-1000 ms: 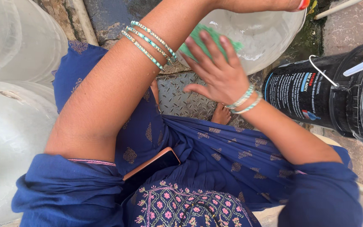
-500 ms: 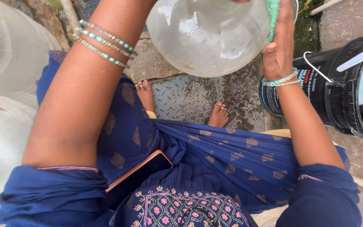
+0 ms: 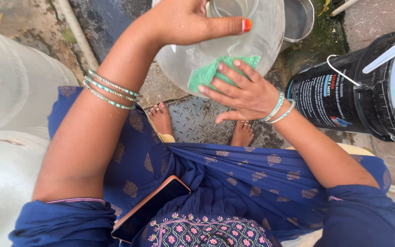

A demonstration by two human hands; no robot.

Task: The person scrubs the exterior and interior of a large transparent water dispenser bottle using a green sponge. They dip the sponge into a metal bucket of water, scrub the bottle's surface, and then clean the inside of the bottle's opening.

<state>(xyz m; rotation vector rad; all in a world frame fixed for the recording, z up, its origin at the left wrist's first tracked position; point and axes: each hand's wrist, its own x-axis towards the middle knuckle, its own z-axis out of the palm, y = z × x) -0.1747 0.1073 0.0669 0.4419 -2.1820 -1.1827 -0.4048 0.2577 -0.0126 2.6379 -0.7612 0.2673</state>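
**A:** What is in the middle?

**B:** One clear plastic jug (image 3: 184, 64), tilted above the two bare feet (image 3: 161, 120). One green scrub pad (image 3: 211, 73) lies flat against its side.

**A:** And the hands?

**B:** The right hand (image 3: 245, 93) presses the pad with fingers spread. The left hand (image 3: 186, 23) grips the jug near its neck, thumb stretched along it; its other fingers are hidden.

**A:** What surrounds them?

**B:** One black bucket (image 3: 344, 98) at right, one steel bowl (image 3: 300, 18) beyond, two more large jugs (image 3: 14, 91) at left, and one phone (image 3: 149, 208) on the blue lap.
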